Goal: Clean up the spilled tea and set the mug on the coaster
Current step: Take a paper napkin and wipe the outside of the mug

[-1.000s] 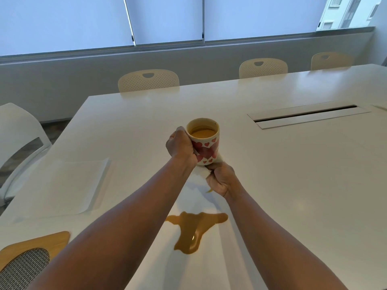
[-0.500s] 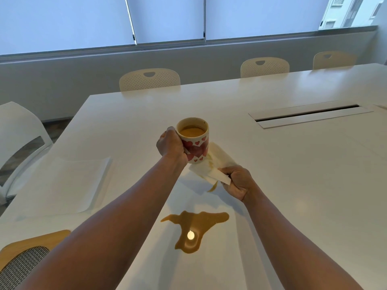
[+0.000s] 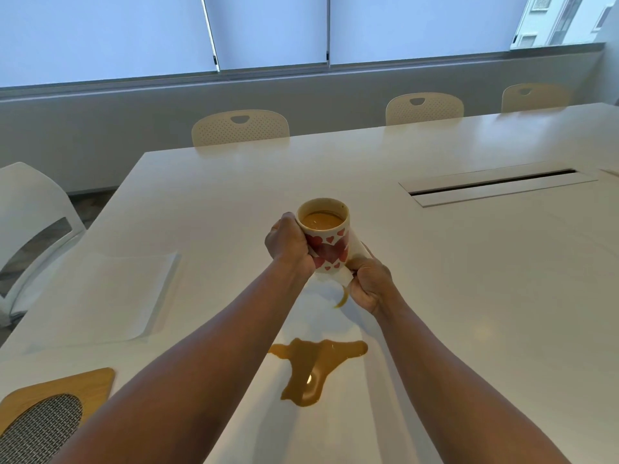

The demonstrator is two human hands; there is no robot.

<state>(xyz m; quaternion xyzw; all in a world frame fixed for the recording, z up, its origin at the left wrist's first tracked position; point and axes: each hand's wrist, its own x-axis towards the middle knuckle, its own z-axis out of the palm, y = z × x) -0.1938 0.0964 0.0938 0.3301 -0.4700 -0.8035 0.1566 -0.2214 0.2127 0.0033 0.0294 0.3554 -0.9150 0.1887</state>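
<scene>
Left hand [image 3: 289,244] grips the mug [image 3: 326,237], right hand [image 3: 370,283] clamps a napkin [image 3: 345,277] beneath; the lower-centre puddle [image 3: 313,368] is unwiped and the lower-left coaster [image 3: 60,393] bare.

White bench [image 3: 469,296] fills the view. Cable slot [image 3: 495,187] sits up and right of the right hand [image 3: 370,284]. Flat white sheet [image 3: 110,296] lies well left of the left hand [image 3: 289,244]. Cream chairs [image 3: 240,128] line the far edge; white chair [image 3: 30,229] far left. Window blinds [image 3: 268,28] behind.
</scene>
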